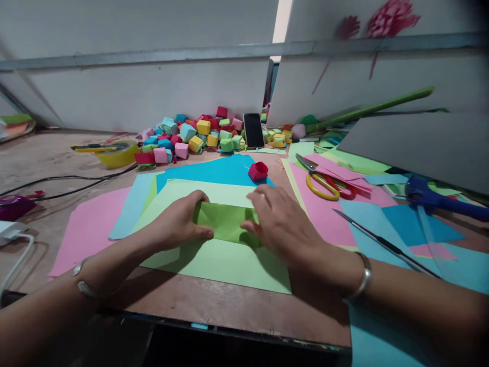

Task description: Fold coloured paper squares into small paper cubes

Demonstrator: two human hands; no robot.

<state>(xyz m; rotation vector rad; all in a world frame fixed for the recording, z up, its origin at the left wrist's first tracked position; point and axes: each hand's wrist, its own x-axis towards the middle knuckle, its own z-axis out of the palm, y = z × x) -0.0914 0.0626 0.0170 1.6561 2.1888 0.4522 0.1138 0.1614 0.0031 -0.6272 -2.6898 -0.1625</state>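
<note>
A green strip of paper [223, 223], with faint creases across it, lies between my hands over a pale green sheet [229, 260]. My left hand [181, 219] grips its left end, thumb along the near edge and fingers at the far edge. At the right end, my right hand [286, 224] curls round the paper. Its thumb touches the strip and the forefinger arches over the far edge; the other fingers are partly hidden. Just beyond my right hand sits a small red folded paper box [258, 172] on a blue sheet [214, 169].
Several small coloured paper boxes [204, 127] are heaped at the back beside a phone [253, 130]. A yellow tape roll [118, 154] stands left. Scissors [323, 186], a craft knife [382, 240] and a blue glue gun [431, 195] lie right among coloured sheets. The table edge [229, 329] is near.
</note>
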